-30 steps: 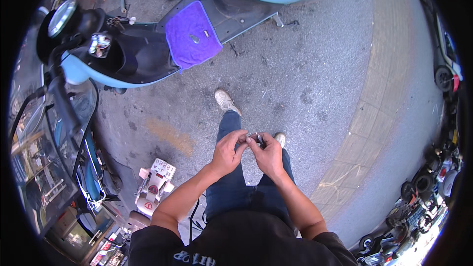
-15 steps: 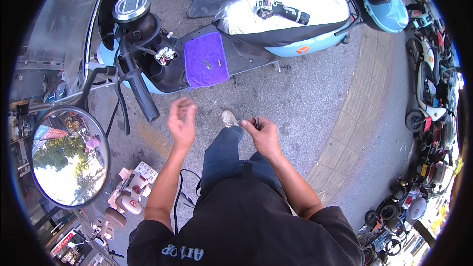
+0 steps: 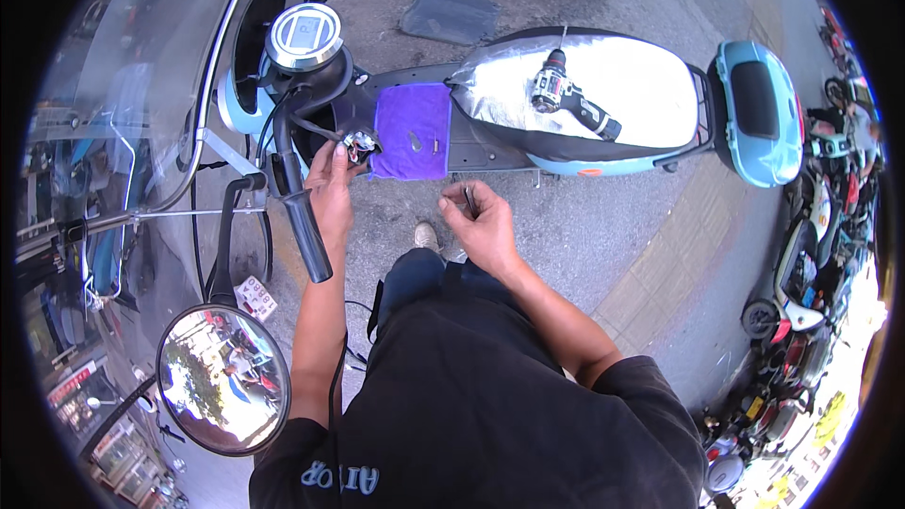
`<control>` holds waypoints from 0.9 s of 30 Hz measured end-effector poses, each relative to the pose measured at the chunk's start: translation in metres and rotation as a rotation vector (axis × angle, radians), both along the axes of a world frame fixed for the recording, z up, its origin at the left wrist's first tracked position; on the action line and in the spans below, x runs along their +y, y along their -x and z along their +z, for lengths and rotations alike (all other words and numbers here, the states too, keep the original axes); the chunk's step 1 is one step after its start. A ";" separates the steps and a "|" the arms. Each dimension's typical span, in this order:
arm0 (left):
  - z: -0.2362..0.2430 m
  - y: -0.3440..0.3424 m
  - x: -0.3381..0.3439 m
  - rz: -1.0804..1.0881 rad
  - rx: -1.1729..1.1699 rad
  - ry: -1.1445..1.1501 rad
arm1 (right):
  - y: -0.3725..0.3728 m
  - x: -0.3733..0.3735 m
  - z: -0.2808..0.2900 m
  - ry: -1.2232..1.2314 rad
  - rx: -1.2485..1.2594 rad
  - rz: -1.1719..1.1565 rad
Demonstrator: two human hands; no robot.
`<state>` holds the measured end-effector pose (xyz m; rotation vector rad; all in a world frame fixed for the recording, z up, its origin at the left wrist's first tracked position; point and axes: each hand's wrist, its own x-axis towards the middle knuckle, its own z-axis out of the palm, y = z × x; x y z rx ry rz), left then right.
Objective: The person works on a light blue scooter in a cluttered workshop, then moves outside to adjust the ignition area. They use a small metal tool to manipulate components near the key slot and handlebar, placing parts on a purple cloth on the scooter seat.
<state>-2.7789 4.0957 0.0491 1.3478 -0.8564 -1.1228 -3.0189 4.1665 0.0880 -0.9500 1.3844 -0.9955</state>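
Observation:
A light-blue electric scooter [image 3: 556, 167] stands side-on in front of me. My left hand [image 3: 330, 200] reaches under its handlebar grip [image 3: 306, 236], fingers and thumb around a cluster of wire connectors [image 3: 359, 141] at the opened front panel. The fingertips are partly hidden there. Lower and to the right, my right hand [image 3: 485, 229] is held in the air, thumb and fingers pinched on a small, dark, slim piece [image 3: 468, 198] whose kind I cannot make out. A purple cloth [image 3: 405, 118] covers part of the footboard, with a small grey metal piece [image 3: 415, 141] on it.
A cordless drill [image 3: 566, 99] lies on the silver-covered seat [image 3: 650, 85]. A round mirror [image 3: 223, 380] juts out at lower left. A dark mat [image 3: 451, 11] lies on the ground behind the scooter, and parked scooters [image 3: 801, 273] line the right side.
My left hand has moved forward from the air to the wire connectors. My right hand has also come forward, still pinching the small dark piece. The whole view has shifted.

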 end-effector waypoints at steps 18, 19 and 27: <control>0.038 0.057 -0.065 0.246 0.396 0.052 | 0.004 -0.118 0.031 0.061 -0.373 0.252; 0.039 0.058 -0.068 0.262 0.397 0.050 | 0.000 -0.122 0.031 0.065 -0.409 0.226; 0.046 0.056 -0.082 0.318 0.428 0.003 | -0.017 -0.147 0.031 -0.049 -0.485 0.277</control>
